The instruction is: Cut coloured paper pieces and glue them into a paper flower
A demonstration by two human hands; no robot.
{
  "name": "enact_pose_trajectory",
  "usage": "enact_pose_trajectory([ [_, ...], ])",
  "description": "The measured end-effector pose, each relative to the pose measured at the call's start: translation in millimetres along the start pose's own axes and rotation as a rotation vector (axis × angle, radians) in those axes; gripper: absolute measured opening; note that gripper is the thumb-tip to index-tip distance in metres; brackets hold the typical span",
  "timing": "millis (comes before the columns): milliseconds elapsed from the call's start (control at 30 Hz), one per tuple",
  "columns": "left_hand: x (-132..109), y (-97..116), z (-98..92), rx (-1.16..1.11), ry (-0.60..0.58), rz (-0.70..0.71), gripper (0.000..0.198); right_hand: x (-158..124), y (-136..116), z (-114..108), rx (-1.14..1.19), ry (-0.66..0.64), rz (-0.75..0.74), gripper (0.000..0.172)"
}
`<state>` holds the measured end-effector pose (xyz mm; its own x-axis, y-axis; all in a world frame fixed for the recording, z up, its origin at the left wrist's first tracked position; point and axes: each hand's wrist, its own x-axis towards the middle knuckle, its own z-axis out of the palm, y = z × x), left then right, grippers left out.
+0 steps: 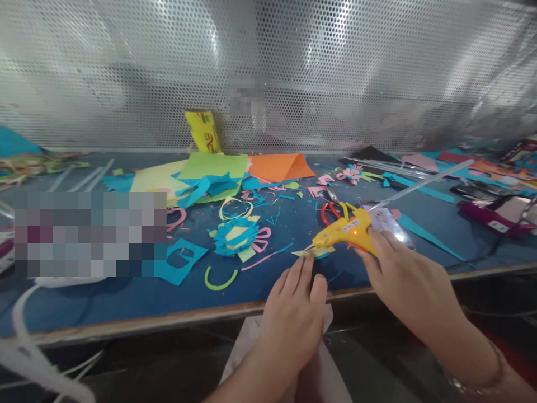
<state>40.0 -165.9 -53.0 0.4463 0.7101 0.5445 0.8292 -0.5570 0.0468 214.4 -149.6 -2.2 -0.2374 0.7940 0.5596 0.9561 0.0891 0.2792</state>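
My right hand (pixel 400 268) is wrapped round the handle of a yellow glue gun (pixel 346 230). A clear glue stick (pixel 423 182) juts from its rear, and an orange light glows on its side. The gun's nozzle points down at a small pale yellow paper piece (pixel 325 252) near the table's front edge. My left hand (pixel 296 305) reaches over the edge, its fingertips together on that paper beside the nozzle. To the left lies a blue fringed paper flower (pixel 236 236) with a pale yellow centre, next to pink paper loops (pixel 262 239).
Behind the gun lie red-handled scissors (pixel 329 212) and a phone (pixel 388 224). Coloured sheets (pixel 218 167) and a yellow box (pixel 203 131) stand farther back. A cut blue sheet (pixel 180 271) and a green curved strip (pixel 221 286) lie left. Perforated metal (pixel 293 73) rises behind.
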Motion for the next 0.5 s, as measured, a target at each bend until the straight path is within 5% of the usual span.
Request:
enact_pose_trajectory([
  [233,0.9,0.6,0.9,-0.032,0.007,-0.024,0.014,-7.0,22.5,-0.7,0.002,0.013,0.109,0.031],
  [500,4.4,0.4,-8.4,-0.157,-0.010,-0.120,0.016,19.8,142.7,35.1,0.130,-0.198,0.495,0.046],
])
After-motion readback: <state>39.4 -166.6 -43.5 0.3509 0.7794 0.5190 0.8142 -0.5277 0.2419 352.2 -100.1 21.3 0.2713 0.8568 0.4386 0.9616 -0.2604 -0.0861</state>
